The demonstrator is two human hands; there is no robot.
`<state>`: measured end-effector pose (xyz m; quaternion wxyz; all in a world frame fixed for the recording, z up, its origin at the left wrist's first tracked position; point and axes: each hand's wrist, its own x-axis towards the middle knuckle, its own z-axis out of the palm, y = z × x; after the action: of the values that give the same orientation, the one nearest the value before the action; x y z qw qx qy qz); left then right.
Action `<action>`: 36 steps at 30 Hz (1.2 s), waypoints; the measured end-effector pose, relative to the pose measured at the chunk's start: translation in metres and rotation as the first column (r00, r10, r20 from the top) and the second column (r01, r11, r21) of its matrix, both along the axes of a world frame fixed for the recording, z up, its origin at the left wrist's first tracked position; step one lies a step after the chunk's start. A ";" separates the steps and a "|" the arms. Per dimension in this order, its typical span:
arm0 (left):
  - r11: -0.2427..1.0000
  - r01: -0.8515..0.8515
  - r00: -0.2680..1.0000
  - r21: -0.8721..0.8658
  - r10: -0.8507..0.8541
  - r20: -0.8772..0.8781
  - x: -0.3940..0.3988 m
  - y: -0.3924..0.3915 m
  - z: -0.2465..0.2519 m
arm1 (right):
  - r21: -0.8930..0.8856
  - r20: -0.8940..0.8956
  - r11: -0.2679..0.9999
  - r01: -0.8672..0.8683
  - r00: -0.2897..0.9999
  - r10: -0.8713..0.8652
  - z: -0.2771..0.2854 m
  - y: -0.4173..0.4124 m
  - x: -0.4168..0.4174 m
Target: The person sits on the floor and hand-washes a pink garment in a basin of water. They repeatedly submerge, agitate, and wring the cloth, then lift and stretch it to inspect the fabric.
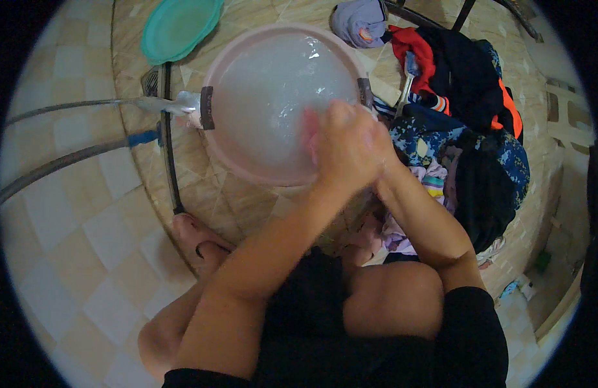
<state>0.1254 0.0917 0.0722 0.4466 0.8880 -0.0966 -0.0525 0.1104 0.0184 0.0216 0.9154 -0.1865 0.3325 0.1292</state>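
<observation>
My left hand point(345, 143) and my right hand point(382, 143) are pressed together over the right front rim of a pink plastic basin point(260, 177). Both look closed around a wet pink cloth point(310, 128), part of which pokes out to the left of my left hand above the water. Motion blurs the fingers, and my left hand hides much of the right one. Cloudy, soapy water point(265, 97) nearly fills the basin. Dark tape-like patches bearing writing mark its left and right rim.
Piled clothes point(464, 97), dark, red and blue-patterned, lie right of the basin with a brush point(409, 80) among them. A grey cloth bundle point(359, 23) sits behind. A teal basin point(180, 29) stands back left. Two hoses point(75, 157) and a dark bar point(168, 155) cross the tiles.
</observation>
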 end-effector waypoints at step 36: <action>0.872 0.195 0.952 -0.448 -0.059 0.299 0.000 0.025 -0.018 | -0.078 -0.157 0.991 -0.113 0.983 0.100 0.005 -0.024 0.036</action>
<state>0.1255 0.1167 0.0540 0.6270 0.7423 -0.2264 0.0675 0.1465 -0.0057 0.0270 0.8701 -0.2333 0.3964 0.1772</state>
